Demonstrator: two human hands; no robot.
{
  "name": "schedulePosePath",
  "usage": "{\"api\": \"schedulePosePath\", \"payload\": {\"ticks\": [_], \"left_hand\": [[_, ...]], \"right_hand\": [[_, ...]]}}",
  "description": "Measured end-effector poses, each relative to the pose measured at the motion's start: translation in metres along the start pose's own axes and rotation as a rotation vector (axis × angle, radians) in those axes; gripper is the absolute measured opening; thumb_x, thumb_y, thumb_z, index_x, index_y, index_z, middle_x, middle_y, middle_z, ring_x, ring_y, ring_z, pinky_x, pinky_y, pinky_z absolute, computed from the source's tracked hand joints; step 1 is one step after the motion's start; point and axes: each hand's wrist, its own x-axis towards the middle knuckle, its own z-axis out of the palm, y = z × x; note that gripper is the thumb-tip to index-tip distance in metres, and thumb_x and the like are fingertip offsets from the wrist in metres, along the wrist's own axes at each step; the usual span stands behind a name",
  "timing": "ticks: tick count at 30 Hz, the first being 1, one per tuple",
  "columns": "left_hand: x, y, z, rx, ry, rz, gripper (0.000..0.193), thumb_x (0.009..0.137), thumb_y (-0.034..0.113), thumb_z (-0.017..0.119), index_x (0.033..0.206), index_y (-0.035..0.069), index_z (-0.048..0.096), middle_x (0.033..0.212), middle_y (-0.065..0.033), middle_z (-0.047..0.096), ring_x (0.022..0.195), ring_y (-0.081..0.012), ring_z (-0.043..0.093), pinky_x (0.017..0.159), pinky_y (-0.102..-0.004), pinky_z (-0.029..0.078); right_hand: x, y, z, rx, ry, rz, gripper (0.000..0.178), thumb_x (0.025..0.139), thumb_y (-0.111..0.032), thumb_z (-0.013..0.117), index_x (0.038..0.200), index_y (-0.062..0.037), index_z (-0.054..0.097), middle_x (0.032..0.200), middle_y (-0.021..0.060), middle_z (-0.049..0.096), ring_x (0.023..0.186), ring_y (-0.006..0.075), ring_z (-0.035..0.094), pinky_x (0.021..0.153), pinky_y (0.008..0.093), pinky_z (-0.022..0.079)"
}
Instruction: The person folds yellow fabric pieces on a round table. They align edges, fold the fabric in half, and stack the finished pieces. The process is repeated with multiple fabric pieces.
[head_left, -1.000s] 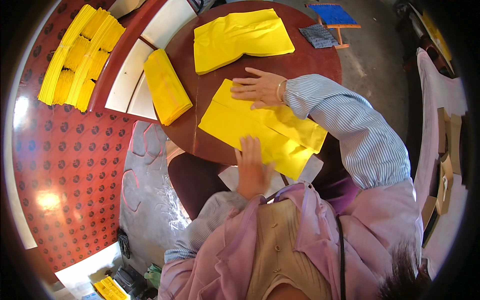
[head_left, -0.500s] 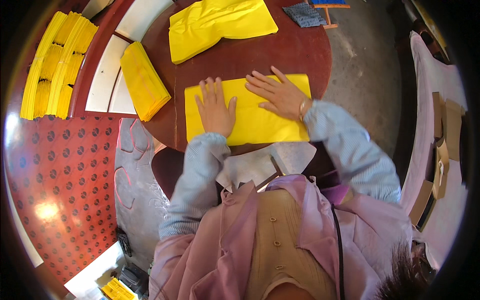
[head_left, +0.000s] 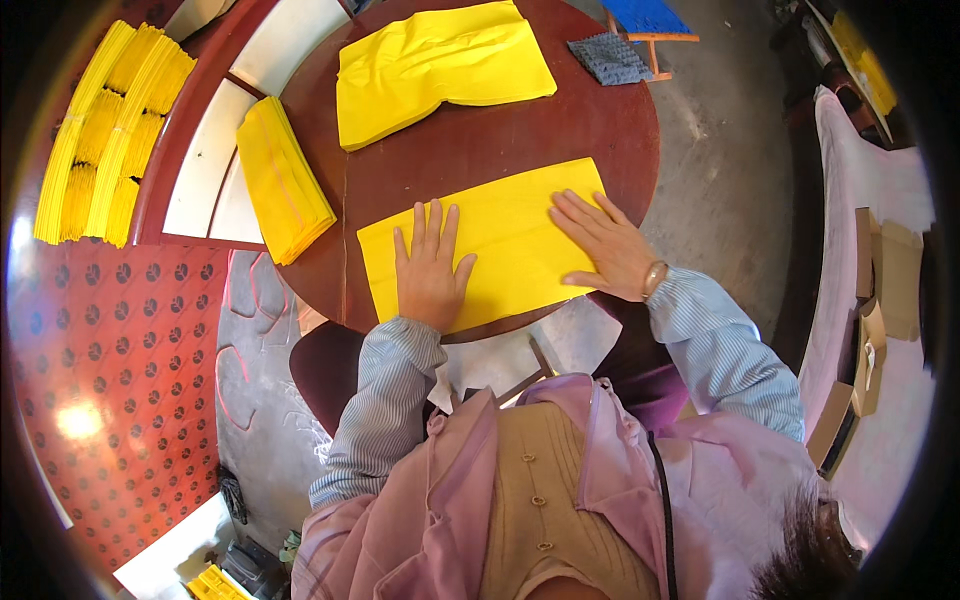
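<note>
A flat yellow rectangular piece (head_left: 515,235), like folded cloth or thin sheet material, lies slightly tilted along the near edge of a round dark-red table (head_left: 390,190). My left hand (head_left: 432,275) rests palm down on its left part, fingers extended and pointing away from me. On its right end lies my right hand (head_left: 612,250), flat with fingers spread toward the upper left. Farther back is a larger, wrinkled yellow stack (head_left: 440,75). To the left, a narrow folded yellow bundle (head_left: 285,185) sits at the table's rim.
Banded yellow bundles (head_left: 110,135) are piled at the far left, above a red patterned surface (head_left: 120,370). A grey textured cloth (head_left: 608,60) lies at the table's far right edge, beside a blue-topped stool (head_left: 650,18). Open cardboard boxes (head_left: 870,345) rest on a pale cover at right.
My right hand has slid right and nearer, onto the right end of the yellow piece. The piece has turned a little, its right end now farther away. The whole view has shifted slightly.
</note>
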Motion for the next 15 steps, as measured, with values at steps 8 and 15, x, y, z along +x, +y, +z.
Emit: {"api": "schedulePosePath", "payload": {"ticks": [8,15], "left_hand": [[-0.010,-0.022,-0.018,0.039,-0.138,0.167,0.068,0.107,0.039,0.059,0.169,0.020,0.036,0.178,-0.0120,0.025,0.167,-0.0343,0.015,0.133,-0.0619,0.008],[-0.034,-0.085,-0.062,-0.258,-0.422,0.321,0.086,0.094,0.026,0.077,0.168,0.017,0.035,0.176,-0.0097,0.031,0.165,-0.0312,0.022,0.134,-0.0604,0.011]], "right_hand": [[-0.024,0.033,-0.008,-0.145,-0.080,-0.079,0.103,0.088,-0.046,0.080,0.171,-0.0176,0.027,0.179,0.0065,0.025,0.164,0.0242,0.025,0.134,0.0575,0.012],[-0.029,0.053,-0.015,-0.091,-0.119,-0.125,0.075,0.097,-0.024,0.068,0.167,-0.0225,0.039,0.174,-0.0013,0.036,0.163,0.0230,0.029,0.135,0.0583,0.011]]}}
